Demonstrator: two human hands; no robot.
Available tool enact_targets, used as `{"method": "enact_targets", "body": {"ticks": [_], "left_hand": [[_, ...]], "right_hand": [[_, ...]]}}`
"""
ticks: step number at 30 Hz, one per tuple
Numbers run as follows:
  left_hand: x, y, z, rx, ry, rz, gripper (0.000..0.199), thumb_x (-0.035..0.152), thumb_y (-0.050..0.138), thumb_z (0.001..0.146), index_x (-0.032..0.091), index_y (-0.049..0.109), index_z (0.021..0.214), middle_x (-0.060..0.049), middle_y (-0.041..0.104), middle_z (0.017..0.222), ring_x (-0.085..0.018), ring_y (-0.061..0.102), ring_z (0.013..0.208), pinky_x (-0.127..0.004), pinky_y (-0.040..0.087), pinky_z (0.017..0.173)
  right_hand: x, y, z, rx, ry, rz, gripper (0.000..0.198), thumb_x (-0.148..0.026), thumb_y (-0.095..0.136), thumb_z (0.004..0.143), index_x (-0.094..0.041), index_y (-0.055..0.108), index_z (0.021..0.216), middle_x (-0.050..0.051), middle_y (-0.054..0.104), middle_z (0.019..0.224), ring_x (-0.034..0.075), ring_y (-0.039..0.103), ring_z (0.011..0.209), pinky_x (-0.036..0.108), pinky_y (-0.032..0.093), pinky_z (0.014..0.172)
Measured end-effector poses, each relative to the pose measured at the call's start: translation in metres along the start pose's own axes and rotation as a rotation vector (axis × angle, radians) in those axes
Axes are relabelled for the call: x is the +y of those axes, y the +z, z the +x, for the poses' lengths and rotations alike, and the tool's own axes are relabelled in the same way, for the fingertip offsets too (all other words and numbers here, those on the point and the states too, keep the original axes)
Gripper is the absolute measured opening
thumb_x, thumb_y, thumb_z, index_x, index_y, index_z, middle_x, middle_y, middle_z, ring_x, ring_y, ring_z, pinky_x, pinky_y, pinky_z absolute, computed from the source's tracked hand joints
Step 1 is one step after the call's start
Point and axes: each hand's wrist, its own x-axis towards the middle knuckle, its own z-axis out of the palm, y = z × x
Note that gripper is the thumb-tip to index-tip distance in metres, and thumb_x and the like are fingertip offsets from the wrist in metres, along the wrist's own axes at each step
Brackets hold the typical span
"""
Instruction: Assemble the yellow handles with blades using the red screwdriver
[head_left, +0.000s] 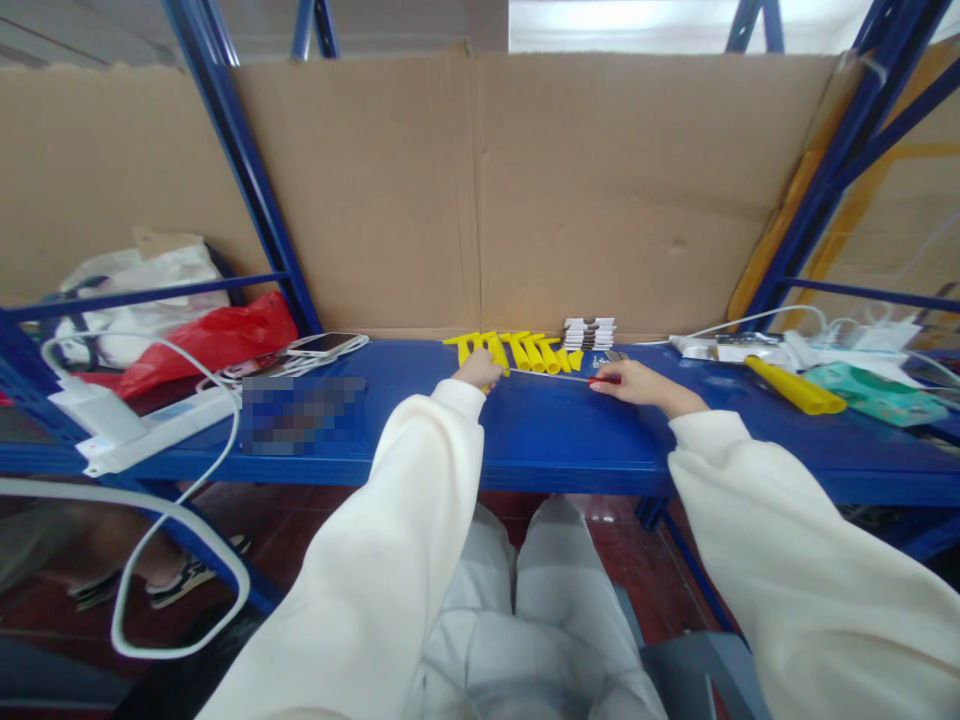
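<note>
My left hand (480, 371) is closed around a yellow tube-like piece (496, 352) at the left end of a row. My right hand (634, 384) grips a screwdriver (604, 380) by its red handle. Its long thin metal shaft points left, and the tip reaches the yellow piece by my left hand; whether it is inside cannot be made out. Several more yellow pieces (532, 355) lie side by side on the blue table (555, 430). Just behind them stands a stack of small white and dark items (590, 332).
On the left are a white power strip (161, 430) with looping cable, a phone-like device (326, 345) and a red bag (214, 345). To the right lie larger yellow tubes (799, 388) and a green packet (874, 395). Cardboard (600, 180) walls the back; blue posts (251, 170) frame it.
</note>
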Motion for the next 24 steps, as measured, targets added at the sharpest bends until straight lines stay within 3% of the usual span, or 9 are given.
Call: {"method": "enact_targets", "body": {"ticks": [6,12,17,24], "left_hand": [[0.0004,0.0002,0.0004,-0.003,0.001,0.002,0.02,0.01,0.055,0.087,0.006,0.074,0.088,-0.006,0.06,0.054,-0.015,0.061,0.051,-0.024,0.05,0.054],[0.0001,0.0003,0.0001,0.0,0.0,-0.029,0.019,0.01,0.056,0.087,0.006,0.075,0.087,-0.006,0.06,0.053,-0.016,0.062,0.052,-0.025,0.051,0.055],[-0.0015,0.0008,0.0028,0.0,0.005,-0.021,0.02,0.011,0.057,0.088,0.007,0.076,0.086,-0.004,0.059,0.052,-0.015,0.06,0.051,-0.024,0.05,0.056],[-0.0018,0.001,0.0025,0.005,0.016,-0.001,0.021,0.009,0.055,0.087,0.006,0.076,0.086,-0.007,0.062,0.054,-0.017,0.063,0.055,-0.026,0.053,0.058]], "right_hand": [[0.0027,0.004,0.002,0.043,0.074,0.012,0.03,-0.049,0.071,0.076,-0.022,0.058,0.079,0.004,0.068,0.073,0.018,0.058,0.063,0.029,0.044,0.059],[0.0016,0.0005,-0.0003,0.054,-0.002,-0.033,0.028,-0.049,0.062,0.083,-0.022,0.063,0.076,0.005,0.069,0.071,0.02,0.06,0.065,0.031,0.045,0.061],[-0.0008,-0.002,-0.0011,0.031,-0.003,-0.006,0.032,-0.049,0.055,0.089,-0.022,0.07,0.081,0.007,0.076,0.083,0.022,0.066,0.073,0.033,0.049,0.066],[0.0012,0.0029,0.0013,0.128,0.069,-0.087,0.017,-0.036,0.071,0.077,-0.023,0.063,0.085,0.005,0.073,0.079,0.02,0.064,0.069,0.029,0.046,0.063]]}}
